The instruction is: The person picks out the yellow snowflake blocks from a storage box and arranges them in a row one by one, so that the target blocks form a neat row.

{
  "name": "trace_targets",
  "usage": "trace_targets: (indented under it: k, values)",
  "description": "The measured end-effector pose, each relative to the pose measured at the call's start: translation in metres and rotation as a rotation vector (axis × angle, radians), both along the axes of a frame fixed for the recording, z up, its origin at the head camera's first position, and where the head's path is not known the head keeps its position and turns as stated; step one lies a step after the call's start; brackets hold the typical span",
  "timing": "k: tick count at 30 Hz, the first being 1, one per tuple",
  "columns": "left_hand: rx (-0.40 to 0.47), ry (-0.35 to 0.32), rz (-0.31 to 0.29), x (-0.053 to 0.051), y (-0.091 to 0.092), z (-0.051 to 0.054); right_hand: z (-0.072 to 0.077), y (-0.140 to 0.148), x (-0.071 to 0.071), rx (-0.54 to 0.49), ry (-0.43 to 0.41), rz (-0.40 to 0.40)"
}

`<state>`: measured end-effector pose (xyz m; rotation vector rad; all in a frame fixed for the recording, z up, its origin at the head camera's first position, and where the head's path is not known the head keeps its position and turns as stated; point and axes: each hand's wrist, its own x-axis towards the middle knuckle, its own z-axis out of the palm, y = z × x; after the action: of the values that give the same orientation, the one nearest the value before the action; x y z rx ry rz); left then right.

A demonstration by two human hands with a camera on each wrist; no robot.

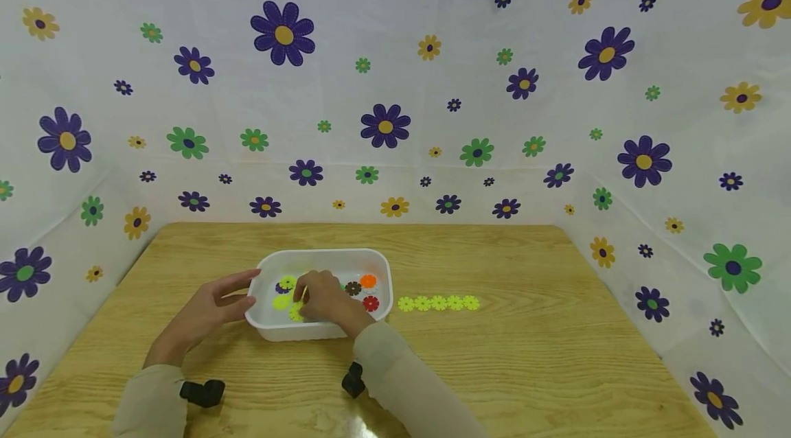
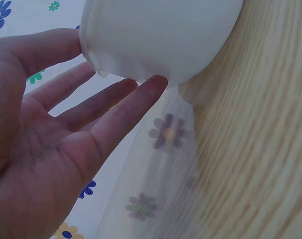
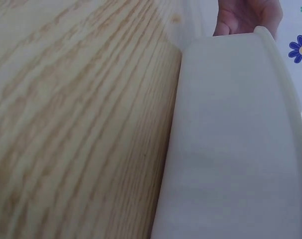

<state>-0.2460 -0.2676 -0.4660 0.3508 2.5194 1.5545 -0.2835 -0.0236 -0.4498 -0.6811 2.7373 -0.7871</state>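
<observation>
A white plastic tray (image 1: 309,332) stands on the wooden table, holding several flat notched discs. My left hand (image 1: 199,314) is at its left end; the left wrist view shows the fingers (image 2: 126,112) fairly straight, their tips touching the outer wall and rim. Over the front wall reaches my right hand (image 1: 324,296), its fingers bent down inside the tray and pinching a yellow disc (image 1: 301,292). Its fingertips are partly hidden. Around it lie more yellow discs (image 1: 281,302), a brown disc (image 1: 353,288), an orange disc (image 1: 368,281) and a red disc (image 1: 371,303).
Right of the tray, several yellow discs (image 1: 439,303) lie in a straight row on the table (image 1: 525,355). A white flower-print cloth (image 1: 383,81) rises at the back and both sides. Black wrist devices (image 1: 204,393) sit near both cuffs.
</observation>
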Motion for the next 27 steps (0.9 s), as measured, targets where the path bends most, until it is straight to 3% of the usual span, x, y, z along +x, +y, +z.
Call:
trace_targets:
  k: [17,27]
  values:
    - [-0.012,0.006,0.005,0.002,0.000,0.001,0.015,0.034,-0.003,-0.300,-0.139,0.001]
    - [0.004,0.000,-0.005,0.002,0.000,0.001,0.027,0.060,-0.003,-0.332,-0.125,-0.002]
